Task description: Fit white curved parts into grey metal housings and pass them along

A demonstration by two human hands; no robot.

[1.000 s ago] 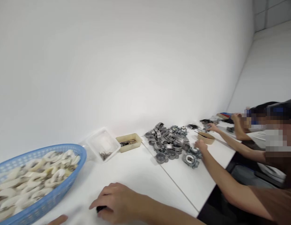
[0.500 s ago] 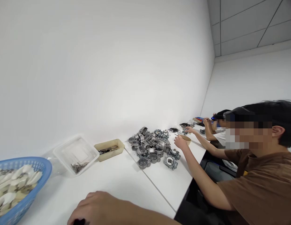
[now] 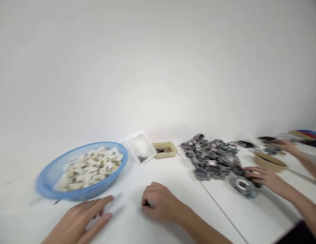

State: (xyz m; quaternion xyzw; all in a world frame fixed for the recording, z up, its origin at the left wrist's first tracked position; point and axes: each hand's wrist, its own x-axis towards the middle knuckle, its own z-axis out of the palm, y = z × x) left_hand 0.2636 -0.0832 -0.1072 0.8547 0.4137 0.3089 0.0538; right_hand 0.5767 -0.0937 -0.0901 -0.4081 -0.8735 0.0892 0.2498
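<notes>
My left hand (image 3: 82,218) is in front of the blue basket, its thumb and fingers apart and nothing between them. To its right, my right hand (image 3: 158,202) is curled closed just above or on the white table (image 3: 129,223). A dark spot shows inside its curled fingers; whether it is a small part or shadow I cannot make out. The blue plastic basket (image 3: 82,195) is heaped with white and yellowish curved pieces (image 3: 93,167) that have dark bits among them.
Near the wall stand a clear plastic tub (image 3: 141,146) with thin metal pieces and a beige tray (image 3: 168,155) of slender parts. A heap of grey metal castings (image 3: 211,157) lies right. There a co-worker's hand (image 3: 264,178) touches parts beside a tan bowl (image 3: 271,162).
The view has swung left, bringing the whole basket and my left hand into sight. My right hand stays closed. The co-worker's nearer hand has moved from the bowl to the metal parts.
</notes>
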